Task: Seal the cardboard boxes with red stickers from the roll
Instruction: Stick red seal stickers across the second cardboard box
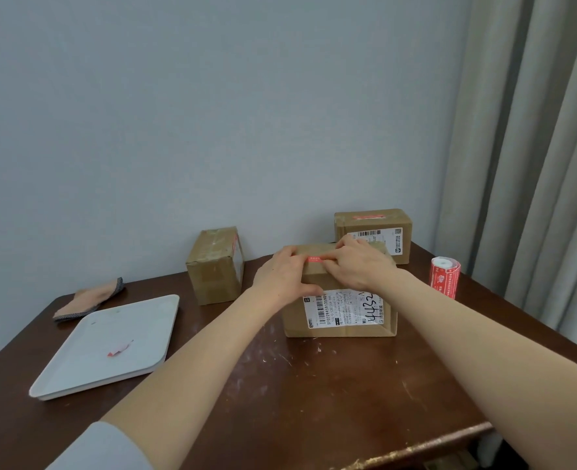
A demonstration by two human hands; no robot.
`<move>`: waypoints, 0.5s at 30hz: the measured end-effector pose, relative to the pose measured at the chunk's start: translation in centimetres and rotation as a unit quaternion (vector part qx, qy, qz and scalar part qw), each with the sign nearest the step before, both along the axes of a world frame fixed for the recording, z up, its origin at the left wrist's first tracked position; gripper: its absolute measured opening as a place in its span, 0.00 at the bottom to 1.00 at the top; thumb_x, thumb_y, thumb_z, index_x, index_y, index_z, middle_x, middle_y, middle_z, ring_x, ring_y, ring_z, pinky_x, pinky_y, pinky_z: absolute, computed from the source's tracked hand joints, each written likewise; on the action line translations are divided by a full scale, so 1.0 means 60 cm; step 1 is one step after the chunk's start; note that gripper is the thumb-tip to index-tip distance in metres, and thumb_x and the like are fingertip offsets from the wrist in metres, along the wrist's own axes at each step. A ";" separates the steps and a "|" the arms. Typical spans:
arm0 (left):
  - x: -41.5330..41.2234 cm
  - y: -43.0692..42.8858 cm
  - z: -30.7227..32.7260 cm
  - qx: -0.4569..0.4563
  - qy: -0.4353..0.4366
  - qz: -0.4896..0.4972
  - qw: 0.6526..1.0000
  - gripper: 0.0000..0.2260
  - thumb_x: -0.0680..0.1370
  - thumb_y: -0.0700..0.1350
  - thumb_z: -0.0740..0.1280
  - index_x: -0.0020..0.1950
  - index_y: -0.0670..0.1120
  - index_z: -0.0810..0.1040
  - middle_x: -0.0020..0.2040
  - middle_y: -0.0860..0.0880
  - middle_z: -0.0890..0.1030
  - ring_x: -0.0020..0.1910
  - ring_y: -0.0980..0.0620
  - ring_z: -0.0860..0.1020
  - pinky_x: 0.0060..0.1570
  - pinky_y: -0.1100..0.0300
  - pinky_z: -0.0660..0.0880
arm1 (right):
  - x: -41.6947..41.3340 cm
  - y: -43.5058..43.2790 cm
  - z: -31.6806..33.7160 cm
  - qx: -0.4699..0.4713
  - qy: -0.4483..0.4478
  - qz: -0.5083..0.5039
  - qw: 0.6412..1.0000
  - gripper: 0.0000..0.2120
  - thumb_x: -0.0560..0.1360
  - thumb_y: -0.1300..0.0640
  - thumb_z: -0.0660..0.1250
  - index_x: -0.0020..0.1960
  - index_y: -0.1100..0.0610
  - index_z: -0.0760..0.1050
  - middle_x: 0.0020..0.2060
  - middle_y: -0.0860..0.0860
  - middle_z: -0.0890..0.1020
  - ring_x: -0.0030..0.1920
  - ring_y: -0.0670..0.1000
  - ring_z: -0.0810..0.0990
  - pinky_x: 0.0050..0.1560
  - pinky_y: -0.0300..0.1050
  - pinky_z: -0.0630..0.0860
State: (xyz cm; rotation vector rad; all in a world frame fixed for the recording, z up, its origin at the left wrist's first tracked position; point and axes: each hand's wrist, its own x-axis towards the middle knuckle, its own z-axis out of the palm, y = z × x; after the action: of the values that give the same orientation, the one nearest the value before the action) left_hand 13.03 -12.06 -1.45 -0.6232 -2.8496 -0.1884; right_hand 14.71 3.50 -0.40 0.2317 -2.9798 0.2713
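A cardboard box with a white shipping label stands in the middle of the brown table. A red sticker lies across its top seam. My left hand lies over the box's left top edge, thumb down the front face. My right hand presses on the sticker's right part from above. A second box with a red sticker on top stands behind it. A third box stands to the left near the wall. The red sticker roll stands upright at the right.
A white tray lies at the left with a red-and-white paper scrap on it. A folded cloth lies behind the tray. A grey curtain hangs at the right, close to the table's right edge.
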 end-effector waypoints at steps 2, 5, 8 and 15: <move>0.001 -0.003 0.002 0.001 0.000 -0.002 1.000 0.35 0.70 0.61 0.70 0.72 0.47 0.66 0.72 0.47 0.64 0.69 0.48 0.67 0.62 0.54 0.69 | 0.001 0.004 0.000 -0.014 0.008 -0.004 1.000 0.20 0.81 0.46 0.50 0.67 0.45 0.73 0.63 0.55 0.69 0.65 0.56 0.67 0.63 0.53 0.65; 0.002 -0.004 0.005 -0.002 -0.002 -0.004 1.000 0.35 0.70 0.60 0.71 0.71 0.46 0.67 0.72 0.47 0.65 0.68 0.48 0.67 0.61 0.54 0.68 | -0.002 0.006 0.002 -0.021 0.008 -0.005 1.000 0.19 0.81 0.47 0.52 0.63 0.48 0.77 0.62 0.54 0.70 0.63 0.55 0.70 0.59 0.50 0.67; 0.003 -0.008 0.005 0.010 -0.007 -0.001 1.000 0.37 0.70 0.60 0.71 0.72 0.44 0.64 0.73 0.48 0.64 0.69 0.49 0.67 0.62 0.55 0.68 | -0.005 0.010 0.001 -0.022 0.014 -0.006 1.000 0.19 0.80 0.47 0.53 0.55 0.55 0.80 0.59 0.54 0.72 0.57 0.54 0.73 0.50 0.46 0.65; 0.011 -0.006 0.003 0.045 -0.011 0.018 0.999 0.37 0.70 0.58 0.72 0.72 0.42 0.64 0.72 0.47 0.65 0.68 0.50 0.69 0.62 0.57 0.68 | -0.005 0.014 -0.008 -0.049 0.041 -0.024 0.998 0.19 0.79 0.48 0.55 0.37 0.57 0.74 0.53 0.54 0.74 0.47 0.54 0.77 0.48 0.49 0.72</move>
State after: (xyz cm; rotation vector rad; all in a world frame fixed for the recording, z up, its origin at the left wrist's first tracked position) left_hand 13.70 -12.41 -1.26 -0.5537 -2.8536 -0.3167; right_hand 14.43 4.36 -0.88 0.1548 -2.8776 0.3920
